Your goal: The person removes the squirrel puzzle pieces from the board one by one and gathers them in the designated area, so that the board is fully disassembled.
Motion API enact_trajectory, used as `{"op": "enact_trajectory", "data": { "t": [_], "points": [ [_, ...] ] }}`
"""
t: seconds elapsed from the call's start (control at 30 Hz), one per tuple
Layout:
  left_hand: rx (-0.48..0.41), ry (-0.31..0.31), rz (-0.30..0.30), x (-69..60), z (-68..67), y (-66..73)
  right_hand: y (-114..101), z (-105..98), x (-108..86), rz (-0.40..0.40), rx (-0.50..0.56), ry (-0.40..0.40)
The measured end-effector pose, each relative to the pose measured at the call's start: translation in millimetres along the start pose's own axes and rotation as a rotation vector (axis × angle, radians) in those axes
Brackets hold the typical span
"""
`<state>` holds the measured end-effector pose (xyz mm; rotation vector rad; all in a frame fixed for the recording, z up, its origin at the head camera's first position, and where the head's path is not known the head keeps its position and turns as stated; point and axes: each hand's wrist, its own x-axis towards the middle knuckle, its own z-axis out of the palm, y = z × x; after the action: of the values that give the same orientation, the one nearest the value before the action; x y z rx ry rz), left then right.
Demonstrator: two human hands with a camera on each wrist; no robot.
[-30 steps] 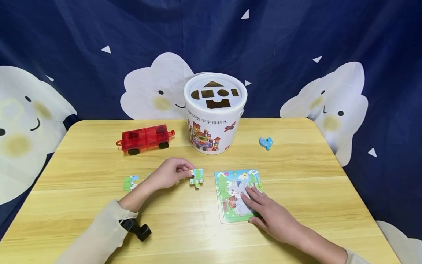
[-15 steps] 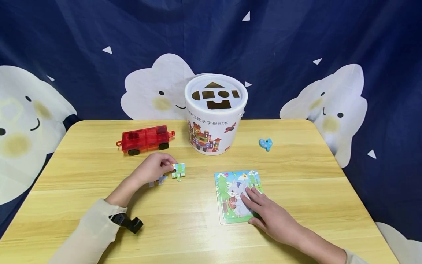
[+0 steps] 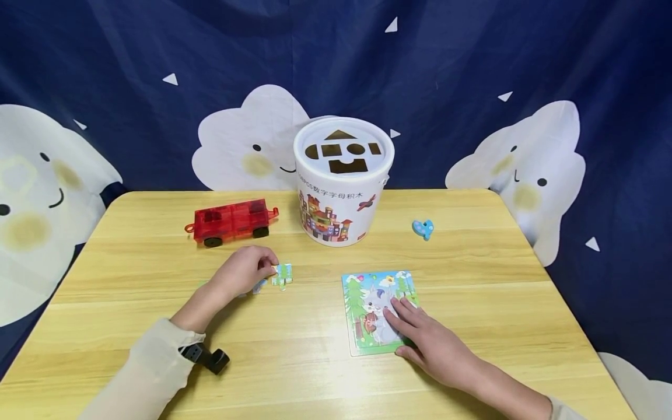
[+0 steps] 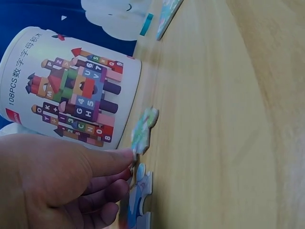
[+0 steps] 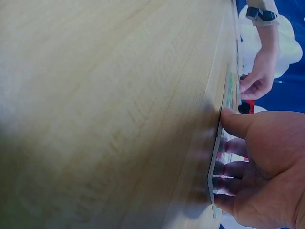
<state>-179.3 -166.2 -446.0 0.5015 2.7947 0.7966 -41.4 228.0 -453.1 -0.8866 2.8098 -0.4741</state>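
Note:
In the head view my left hand (image 3: 238, 274) pinches a jigsaw piece (image 3: 283, 273) printed with green trees by its left edge. The left wrist view shows this jigsaw piece (image 4: 144, 130) tilted at the thumb tip, close to the tabletop. Another jigsaw piece (image 4: 138, 193), blue-grey, lies just under the curled fingers. My right hand (image 3: 433, 344) rests with spread fingers on the right side of a square jigsaw puzzle (image 3: 362, 309), which pictures a grey animal among trees. Its fingers hide part of the picture; the thumb is at the lower edge.
A white bucket (image 3: 336, 204) with shaped holes in its lid stands at the back middle of the wooden table (image 3: 294, 373). Left of it sits a red toy wagon (image 3: 231, 221). A small blue toy piece (image 3: 423, 228) lies at the right. Behind hangs a dark blue cloud-patterned curtain (image 3: 430, 70).
My left hand has carried the tree-printed jigsaw piece leftward, away from the puzzle, and over the loose pieces, with little movement in the last half second. My right hand has stayed on the puzzle.

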Motion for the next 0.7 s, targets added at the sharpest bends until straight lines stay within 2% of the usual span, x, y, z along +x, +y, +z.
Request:
{"op": "enact_trajectory", "data": {
  "t": [0.23, 0.4, 0.57, 0.7],
  "points": [
    [0.003, -0.017, 0.001, -0.6, 2.0, 0.5, 0.2, 0.0, -0.4, 0.006, 0.007, -0.004],
    [0.013, -0.002, 0.001, -2.0, 1.7, 3.0, 1.1, -0.7, 0.0, -0.001, 0.001, 0.005],
    [0.005, 0.031, 0.045, -2.7, 1.1, 15.2, 1.9, -1.3, 3.2, 0.010, 0.014, 0.048],
    [-0.017, 0.027, 0.097, -3.4, 1.8, 30.7, 0.0, -0.7, 9.7, 0.042, 0.016, 0.125]
  ]
}}
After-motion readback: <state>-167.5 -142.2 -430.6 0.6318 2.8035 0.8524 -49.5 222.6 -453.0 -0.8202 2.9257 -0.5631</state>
